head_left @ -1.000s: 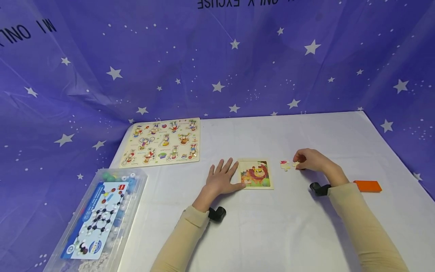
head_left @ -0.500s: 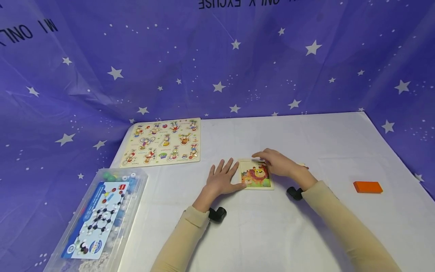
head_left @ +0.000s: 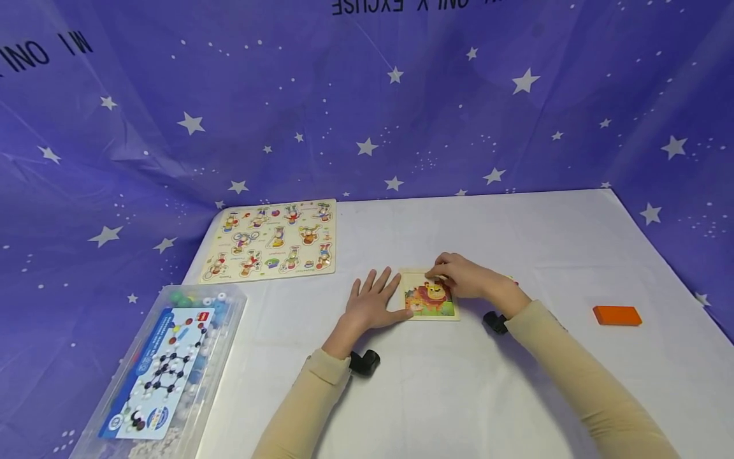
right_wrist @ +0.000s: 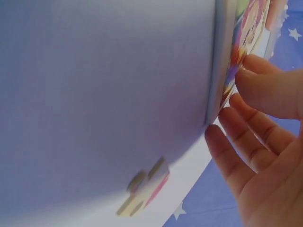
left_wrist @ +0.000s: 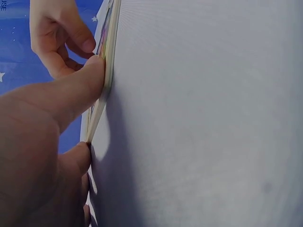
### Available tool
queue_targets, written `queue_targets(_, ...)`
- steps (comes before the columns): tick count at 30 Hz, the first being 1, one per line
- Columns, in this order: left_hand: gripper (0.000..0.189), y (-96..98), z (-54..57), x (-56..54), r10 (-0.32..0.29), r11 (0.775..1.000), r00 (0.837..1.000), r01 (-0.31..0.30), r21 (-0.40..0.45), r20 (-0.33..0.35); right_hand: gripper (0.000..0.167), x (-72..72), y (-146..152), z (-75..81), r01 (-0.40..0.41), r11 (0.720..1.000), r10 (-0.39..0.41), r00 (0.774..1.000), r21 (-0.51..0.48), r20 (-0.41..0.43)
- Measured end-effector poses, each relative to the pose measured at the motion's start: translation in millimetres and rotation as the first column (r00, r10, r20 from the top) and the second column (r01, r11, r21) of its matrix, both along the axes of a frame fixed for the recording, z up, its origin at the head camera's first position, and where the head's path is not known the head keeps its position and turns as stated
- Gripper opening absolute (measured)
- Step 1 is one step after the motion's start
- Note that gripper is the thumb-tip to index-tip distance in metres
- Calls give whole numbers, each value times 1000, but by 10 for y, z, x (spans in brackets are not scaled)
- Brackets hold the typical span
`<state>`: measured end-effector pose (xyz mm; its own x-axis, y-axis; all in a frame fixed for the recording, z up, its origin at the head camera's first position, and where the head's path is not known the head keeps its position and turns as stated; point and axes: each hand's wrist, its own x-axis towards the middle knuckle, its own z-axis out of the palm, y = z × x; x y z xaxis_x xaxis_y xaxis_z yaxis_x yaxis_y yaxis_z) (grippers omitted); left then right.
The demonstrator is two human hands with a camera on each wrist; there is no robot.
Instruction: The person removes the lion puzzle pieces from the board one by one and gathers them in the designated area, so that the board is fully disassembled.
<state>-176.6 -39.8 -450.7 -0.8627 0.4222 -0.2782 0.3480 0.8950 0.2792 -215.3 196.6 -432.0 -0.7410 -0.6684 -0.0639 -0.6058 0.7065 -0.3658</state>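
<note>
A small square wooden jigsaw puzzle (head_left: pixel 429 298) with a lion picture lies on the white table. My left hand (head_left: pixel 369 309) rests flat at its left side with fingers spread, and the thumb lies over the lower left corner of the frame. Over the puzzle's upper right part, my right hand (head_left: pixel 470 280) has thumb and forefinger together, pinching a puzzle piece that the fingers mostly hide. In the right wrist view those fingertips (right_wrist: pixel 246 85) are at the picture's surface. Another loose puzzle piece (right_wrist: pixel 147 191) lies on the table, mostly behind the right wrist in the head view.
An orange block (head_left: pixel 617 315) lies to the right. At the back left is a larger wooden board (head_left: pixel 269 240) with sports figures. A clear plastic box (head_left: pixel 220 357) of molecule model parts stands at the left. A purple starry cloth (head_left: pixel 367 102) hangs behind the table.
My right hand has come left from the loose pieces to the puzzle's upper right, and its fingers have drawn in there. The left hand has stayed in place.
</note>
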Motion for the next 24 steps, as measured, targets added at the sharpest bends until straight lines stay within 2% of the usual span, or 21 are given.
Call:
queue_targets(12, 84, 1, 19, 13, 2, 1000, 1000, -2, 6, 2, 29, 6, 24, 35, -17, 1000, 17, 1000, 20, -9)
queue_targets(19, 85, 3, 27, 7, 0, 1000, 1000, 0, 15, 6, 23, -34, 44, 0, -49, 998, 47, 997, -33, -58)
queue_targets(24, 84, 3, 30, 9, 1, 1000, 1000, -1, 20, 6, 22, -52, 70, -19, -32, 997, 28, 998, -64, -57)
